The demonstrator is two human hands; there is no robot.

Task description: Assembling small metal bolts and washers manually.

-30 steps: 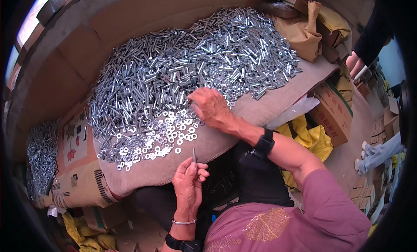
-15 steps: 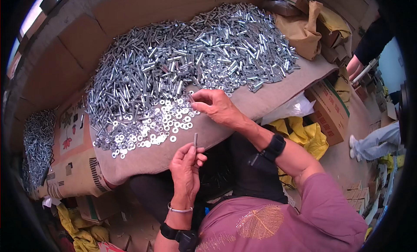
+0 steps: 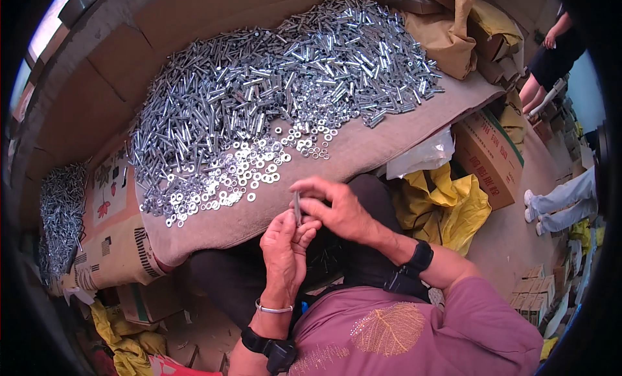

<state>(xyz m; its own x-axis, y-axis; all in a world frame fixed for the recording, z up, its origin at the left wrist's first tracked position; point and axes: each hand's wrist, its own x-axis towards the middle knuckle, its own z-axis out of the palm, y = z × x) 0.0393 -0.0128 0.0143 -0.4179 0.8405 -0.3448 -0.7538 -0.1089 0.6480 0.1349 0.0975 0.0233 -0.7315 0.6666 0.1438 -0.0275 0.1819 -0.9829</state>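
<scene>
In front of my lap my two hands meet. My left hand (image 3: 283,243) is closed in a pinch around a slim metal bolt (image 3: 297,209) that stands roughly upright. From the right, my right hand (image 3: 338,211) reaches over with its fingers bent against the bolt's upper part; whatever small piece it pinches is hidden by the fingers. Beyond the hands, flat round washers (image 3: 243,172) lie scattered along the front of a large heap of silvery metal sleeves (image 3: 259,91). Small nuts (image 3: 317,110) are mixed in near the heap's front right.
A brown cloth (image 3: 363,149) covers the work surface under the heap. A second pile of metal parts (image 3: 61,214) lies at far left. Cardboard box (image 3: 489,159), yellow sacks (image 3: 447,204) and a clear plastic bag (image 3: 424,152) are at right. Other people's legs (image 3: 560,204) show at far right.
My right hand has come back from the washers and heap to my left hand, and its fingers now touch the bolt. My left hand has stayed nearly in place.
</scene>
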